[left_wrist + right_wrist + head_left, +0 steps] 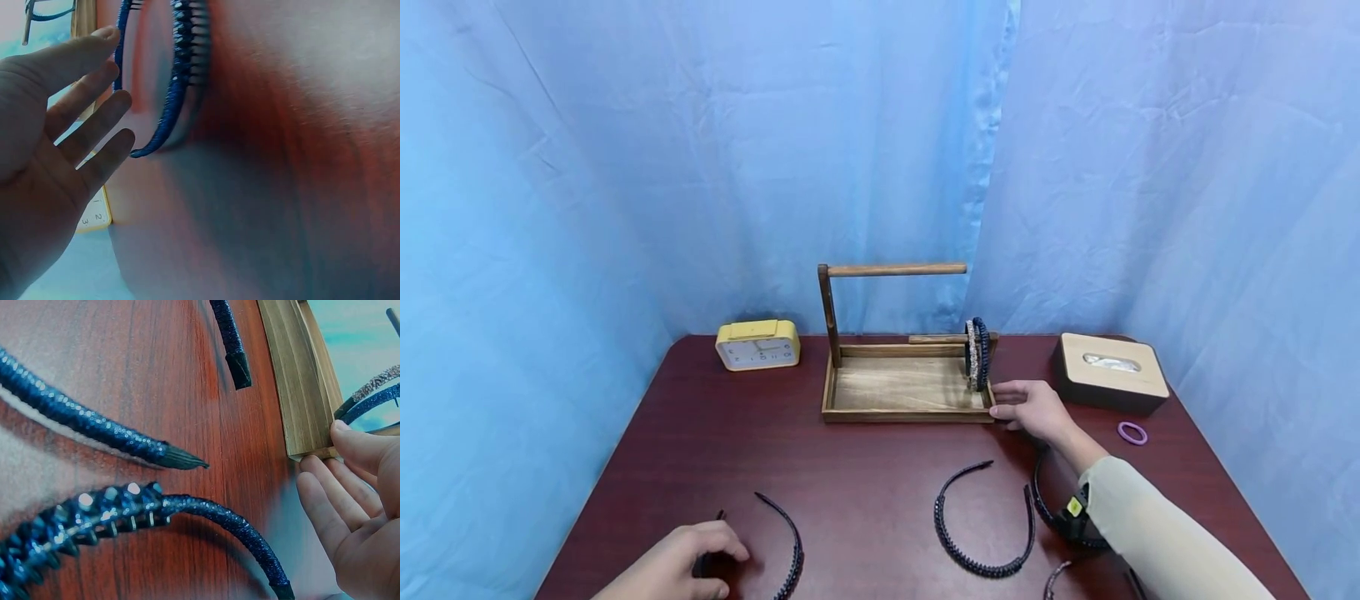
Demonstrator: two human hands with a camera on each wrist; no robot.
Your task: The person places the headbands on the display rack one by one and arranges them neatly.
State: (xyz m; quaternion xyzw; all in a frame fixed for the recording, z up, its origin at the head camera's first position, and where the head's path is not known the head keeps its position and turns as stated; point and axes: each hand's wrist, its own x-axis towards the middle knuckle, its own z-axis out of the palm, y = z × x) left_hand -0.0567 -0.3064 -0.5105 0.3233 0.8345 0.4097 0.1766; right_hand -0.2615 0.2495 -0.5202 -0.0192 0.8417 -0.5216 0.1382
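Head view: the wooden rack (910,416), long axis left-to-right, is set leftward of the nearer right hand (1033,408); its end is touched by near-straight fingers, seemingly ungripped; the left hand (679,560) is relaxed, empty.

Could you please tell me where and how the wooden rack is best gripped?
Probably by the short ends of its tray, from left and right: the tray is long with a raised rim, while the upper rod meets only the left post and looks a weaker handle.
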